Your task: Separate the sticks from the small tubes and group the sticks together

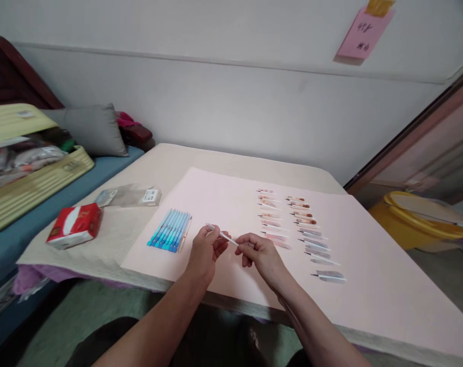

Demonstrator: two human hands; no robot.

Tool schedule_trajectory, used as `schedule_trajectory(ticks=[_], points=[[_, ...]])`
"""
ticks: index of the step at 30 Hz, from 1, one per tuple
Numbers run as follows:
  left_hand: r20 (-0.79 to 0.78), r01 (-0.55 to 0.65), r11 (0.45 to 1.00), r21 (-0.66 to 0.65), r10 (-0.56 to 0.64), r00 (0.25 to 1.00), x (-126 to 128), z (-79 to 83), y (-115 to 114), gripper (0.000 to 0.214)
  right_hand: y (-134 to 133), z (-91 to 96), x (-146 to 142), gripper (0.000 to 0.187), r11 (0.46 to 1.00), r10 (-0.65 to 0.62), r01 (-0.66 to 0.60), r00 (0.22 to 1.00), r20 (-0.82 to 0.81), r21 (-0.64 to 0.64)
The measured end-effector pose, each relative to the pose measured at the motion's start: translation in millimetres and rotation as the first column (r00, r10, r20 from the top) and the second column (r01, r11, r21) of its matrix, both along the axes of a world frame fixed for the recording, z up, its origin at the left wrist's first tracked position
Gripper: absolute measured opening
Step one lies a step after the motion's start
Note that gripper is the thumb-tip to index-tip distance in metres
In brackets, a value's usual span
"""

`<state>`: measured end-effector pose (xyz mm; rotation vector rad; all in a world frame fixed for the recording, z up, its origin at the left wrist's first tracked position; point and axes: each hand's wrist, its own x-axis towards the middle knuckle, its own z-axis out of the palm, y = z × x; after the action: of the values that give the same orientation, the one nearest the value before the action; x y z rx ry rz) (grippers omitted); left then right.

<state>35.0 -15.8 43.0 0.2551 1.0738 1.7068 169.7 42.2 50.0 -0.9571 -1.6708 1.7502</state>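
Observation:
Both my hands hold a slim white pen refill (228, 238) over the near middle of the table. My left hand (206, 250) pinches its left end, where a pale tip pokes out beyond the fingers; whether a pen part surrounds it there, I cannot tell. The other end is gripped between thumb and fingers of my right hand (256, 248). Left of my hands lies a row of several blue pens (169, 229), a pale pinkish pen (184, 233) beside them. To the right, two columns of pen barrels (308, 222) lie with white refills (333, 278) alongside.
A pink sheet (231, 193) covers much of the table. At the left are a red tissue pack (74, 224) and a clear plastic bag (130, 196). Beyond stands a yellow open case (36, 178) by a grey pillow (89, 130). A yellow bucket (415, 224) is off the right side.

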Motion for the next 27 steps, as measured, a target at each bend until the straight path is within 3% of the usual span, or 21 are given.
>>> schedule_trajectory(ticks=[27], points=[[-0.004, -0.054, 0.998, -0.016, 0.054, 0.999, 1.7, -0.2, -0.8, 0.024, -2.7, -0.9, -2.6, 0.015, 1.000, -0.021, 0.022, 0.999, 0.032, -0.015]])
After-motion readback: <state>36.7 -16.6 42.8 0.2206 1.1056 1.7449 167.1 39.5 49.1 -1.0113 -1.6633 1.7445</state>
